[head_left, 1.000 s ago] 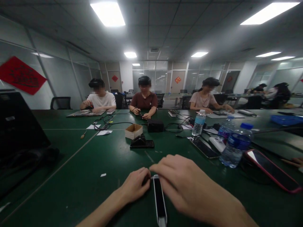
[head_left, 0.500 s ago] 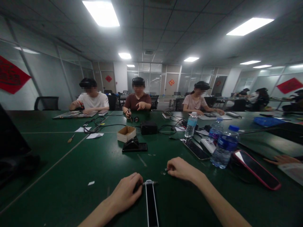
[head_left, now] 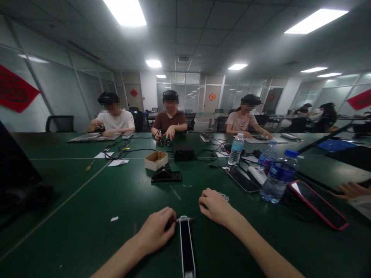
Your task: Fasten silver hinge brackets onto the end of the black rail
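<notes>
A long narrow frame point(head_left: 187, 247) with pale edges and a dark middle lies on the green table, pointing away from me. Across its far end runs a thin metal rod point(head_left: 189, 219). My left hand point(head_left: 158, 227) is closed at the rod's left end, with thumb and fingers around it. To the right of the frame, my right hand point(head_left: 214, 206) is held low over the table, its fingers curled and drawn together. Whatever it may hold is hidden. Just behind its knuckles lie several small shiny pieces point(head_left: 224, 197), partly covered by the hand.
Ahead are a black holder point(head_left: 165, 176), an open cardboard box point(head_left: 156, 161) and a black box point(head_left: 183, 153). Bottles point(head_left: 279, 175), a phone point(head_left: 242, 180) and a red-edged device point(head_left: 319, 204) stand or lie on the right. A co-worker's hand point(head_left: 355, 190) is at the far right.
My right hand has moved slightly left and away from me. The small rings by its fingertips are out of sight, and small pieces show behind it. My left hand stays at the rod.
</notes>
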`<state>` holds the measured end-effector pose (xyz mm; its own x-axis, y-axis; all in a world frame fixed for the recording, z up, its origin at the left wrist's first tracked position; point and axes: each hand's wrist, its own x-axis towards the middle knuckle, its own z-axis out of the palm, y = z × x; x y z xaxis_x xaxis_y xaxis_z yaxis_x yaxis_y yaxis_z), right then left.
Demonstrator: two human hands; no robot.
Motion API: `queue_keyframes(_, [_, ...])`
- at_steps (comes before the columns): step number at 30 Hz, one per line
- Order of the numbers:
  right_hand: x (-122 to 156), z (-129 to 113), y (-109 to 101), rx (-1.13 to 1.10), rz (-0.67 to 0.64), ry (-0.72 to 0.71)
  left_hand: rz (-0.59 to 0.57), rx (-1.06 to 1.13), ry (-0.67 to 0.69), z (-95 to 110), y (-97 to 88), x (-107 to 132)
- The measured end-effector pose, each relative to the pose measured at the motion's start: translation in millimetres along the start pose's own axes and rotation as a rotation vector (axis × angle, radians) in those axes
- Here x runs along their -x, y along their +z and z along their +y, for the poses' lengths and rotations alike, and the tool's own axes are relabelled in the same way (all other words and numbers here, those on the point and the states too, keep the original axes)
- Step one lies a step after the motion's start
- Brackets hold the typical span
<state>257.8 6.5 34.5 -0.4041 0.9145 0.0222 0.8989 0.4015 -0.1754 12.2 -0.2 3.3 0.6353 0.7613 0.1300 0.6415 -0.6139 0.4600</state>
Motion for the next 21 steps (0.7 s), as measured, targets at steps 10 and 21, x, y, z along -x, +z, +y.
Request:
queue_keyframes(10, [14.5,-11.3,5.5,-0.327,-0.027,-0.059,0.0,0.006,-0.001,-1.8,2.5,0.5])
queue_keyframes(21, [12.1,-20.1,12.6,-0.335,0.015,-0.061,0.002,-0.012,-0.008,1.2,0.6,1.0])
